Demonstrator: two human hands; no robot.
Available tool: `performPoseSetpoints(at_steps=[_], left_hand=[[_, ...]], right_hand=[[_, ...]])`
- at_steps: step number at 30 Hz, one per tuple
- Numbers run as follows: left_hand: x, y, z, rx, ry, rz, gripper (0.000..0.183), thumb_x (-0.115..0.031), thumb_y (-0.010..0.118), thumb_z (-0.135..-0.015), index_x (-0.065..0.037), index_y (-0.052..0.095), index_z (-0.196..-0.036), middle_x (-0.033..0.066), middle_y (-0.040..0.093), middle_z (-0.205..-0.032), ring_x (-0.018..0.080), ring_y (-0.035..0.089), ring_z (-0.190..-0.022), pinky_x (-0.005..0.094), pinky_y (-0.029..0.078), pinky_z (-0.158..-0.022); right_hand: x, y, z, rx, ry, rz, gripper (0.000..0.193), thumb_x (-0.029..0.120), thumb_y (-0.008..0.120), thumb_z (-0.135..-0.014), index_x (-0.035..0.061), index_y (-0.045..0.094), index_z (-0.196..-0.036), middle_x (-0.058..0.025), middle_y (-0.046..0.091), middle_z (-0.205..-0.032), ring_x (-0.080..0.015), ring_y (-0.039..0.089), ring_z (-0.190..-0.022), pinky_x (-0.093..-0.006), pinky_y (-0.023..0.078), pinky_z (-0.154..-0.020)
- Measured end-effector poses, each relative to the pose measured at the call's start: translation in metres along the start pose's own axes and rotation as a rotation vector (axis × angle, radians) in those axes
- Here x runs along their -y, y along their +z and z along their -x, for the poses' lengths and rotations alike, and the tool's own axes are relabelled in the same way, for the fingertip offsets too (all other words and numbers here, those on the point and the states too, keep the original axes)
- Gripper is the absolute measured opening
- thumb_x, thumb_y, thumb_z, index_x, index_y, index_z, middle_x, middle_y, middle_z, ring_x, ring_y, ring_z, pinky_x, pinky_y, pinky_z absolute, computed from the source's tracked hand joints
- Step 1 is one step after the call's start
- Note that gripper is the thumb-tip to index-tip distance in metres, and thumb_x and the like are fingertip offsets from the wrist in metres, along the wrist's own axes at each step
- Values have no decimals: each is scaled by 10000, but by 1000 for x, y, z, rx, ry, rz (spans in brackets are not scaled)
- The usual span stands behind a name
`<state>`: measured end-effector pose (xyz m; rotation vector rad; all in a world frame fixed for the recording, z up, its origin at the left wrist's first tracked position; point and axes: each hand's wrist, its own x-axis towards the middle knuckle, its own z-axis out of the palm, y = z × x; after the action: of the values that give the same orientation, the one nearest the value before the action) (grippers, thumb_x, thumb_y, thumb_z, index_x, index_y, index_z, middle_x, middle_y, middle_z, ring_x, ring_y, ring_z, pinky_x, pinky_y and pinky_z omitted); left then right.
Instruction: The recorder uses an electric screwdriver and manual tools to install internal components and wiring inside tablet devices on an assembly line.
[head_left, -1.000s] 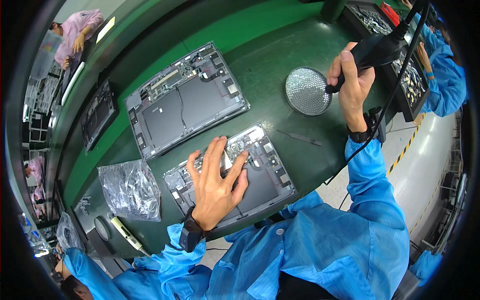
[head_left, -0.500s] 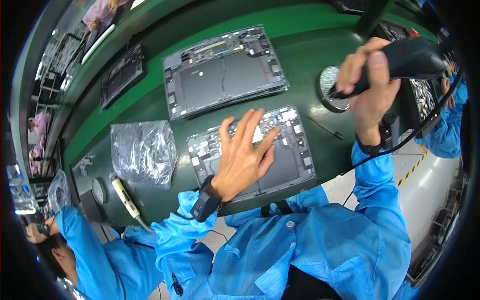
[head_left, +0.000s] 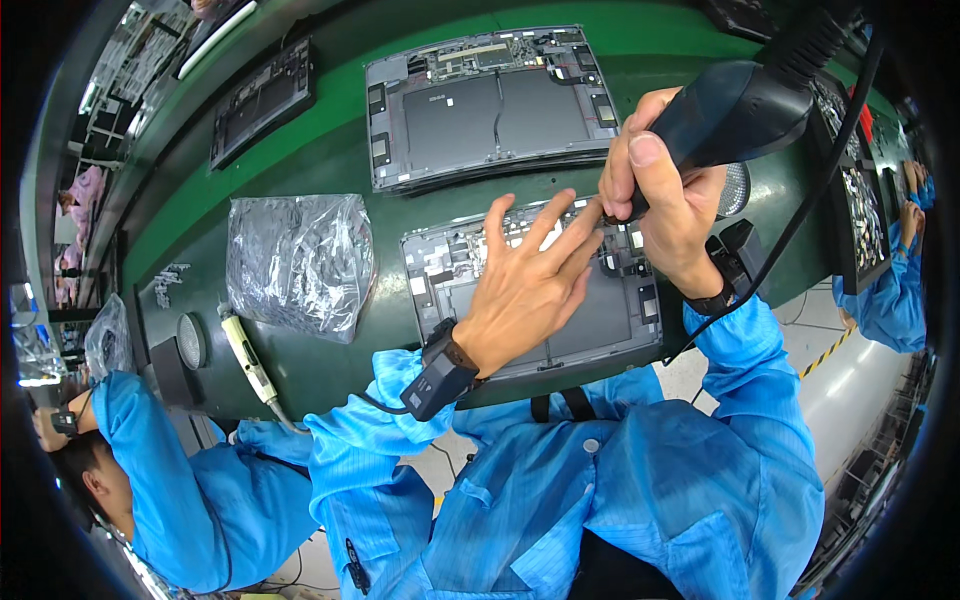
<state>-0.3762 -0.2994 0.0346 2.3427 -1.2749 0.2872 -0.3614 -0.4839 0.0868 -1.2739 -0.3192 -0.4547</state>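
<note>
An opened laptop base [head_left: 605, 325] with bare circuit boards and a dark battery lies before me on the green bench. My left hand [head_left: 530, 290] rests over it, fingers spread and holding nothing. My right hand [head_left: 675, 200] is closed around a black electric screwdriver [head_left: 735, 115], whose cable runs from its upper end. The driver's lower end is down at the upper right of the base, close to my left fingertips. Fingers hide the bit and any screw under it. Partly behind my right hand is a round dish of small metal parts [head_left: 735, 190].
Stacked laptop bases [head_left: 480, 120] stand beyond, with another base [head_left: 262, 100] at far left. A clear plastic bag [head_left: 298, 265], a white electric screwdriver [head_left: 247, 360] and a round dish [head_left: 190, 340] lie left. A co-worker [head_left: 190, 480] sits left. A black cable [head_left: 790, 235] loops by my right arm.
My right hand has brought the black electric screwdriver left from the dish of metal parts to the laptop base. My left hand stays spread over the base, its fingertips now near the driver.
</note>
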Motion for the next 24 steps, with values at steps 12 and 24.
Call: performPoseSetpoints(at_steps=[12, 24], left_hand=[[-1, -1, -1, -2, -17, 14, 409, -163, 785, -915, -97, 758, -1318, 64, 595, -1516, 282, 502, -1487, 698, 303, -1154], [-1, 4, 0, -47, -38, 25, 417, -156, 797, -897, -106, 769, -1310, 70, 600, -1501, 285, 511, -1479, 701, 306, -1156]], right_hand=[[-3, 1, 0, 25, -12, 18, 156, 135, 654, -1095, 16, 553, -1102, -33, 570, -671, -93, 507, -523, -273, 430, -506], [-8, 8, 5, -25, -52, 30, 148, 57, 678, -1073, 1, 597, -962, 4, 568, -666, -57, 492, -519, -237, 390, -497]])
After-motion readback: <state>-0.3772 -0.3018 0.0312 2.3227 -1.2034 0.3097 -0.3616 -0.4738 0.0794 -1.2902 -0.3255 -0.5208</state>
